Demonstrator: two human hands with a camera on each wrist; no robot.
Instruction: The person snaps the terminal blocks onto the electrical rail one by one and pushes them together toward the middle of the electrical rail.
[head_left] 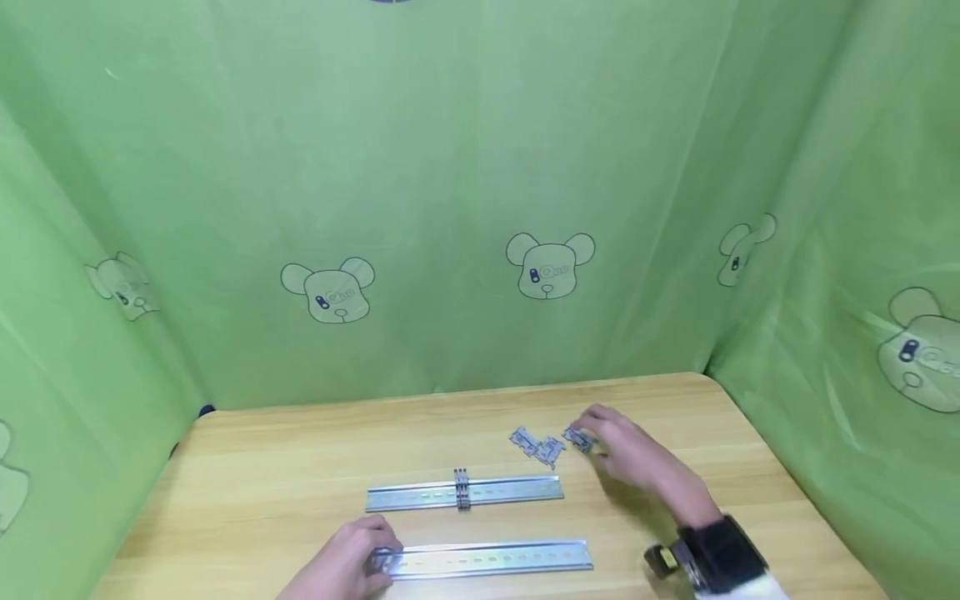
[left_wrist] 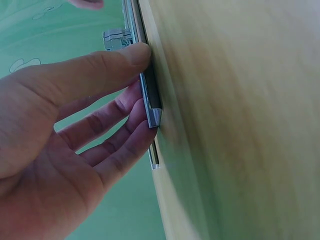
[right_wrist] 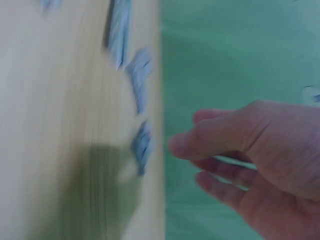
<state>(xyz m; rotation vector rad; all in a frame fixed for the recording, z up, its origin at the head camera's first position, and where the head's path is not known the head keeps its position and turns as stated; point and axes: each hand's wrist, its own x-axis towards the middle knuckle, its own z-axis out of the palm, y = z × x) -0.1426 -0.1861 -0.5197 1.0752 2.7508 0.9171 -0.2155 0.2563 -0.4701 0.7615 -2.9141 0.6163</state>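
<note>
My left hand (head_left: 347,560) grips the left end of the nearer slotted metal DIN rail (head_left: 487,560), thumb on one side and fingers on the other. In the left wrist view the rail's end (left_wrist: 154,117) shows past the thumb. Toward the far right of the table, my right hand (head_left: 628,450) is over a loose grey terminal block (head_left: 577,438). The right wrist view, blurred, shows that block (right_wrist: 142,148) apart from the fingertips, and nothing in the hand. Two more grey terminal blocks (head_left: 551,451) lie just left of it, touching or overlapping.
A second DIN rail (head_left: 517,488) lies behind the nearer one, roughly parallel, with several narrow terminal blocks (head_left: 461,490) seated side by side near its middle. The wooden table (head_left: 247,475) meets a green curtain (head_left: 450,333) at its back and sides.
</note>
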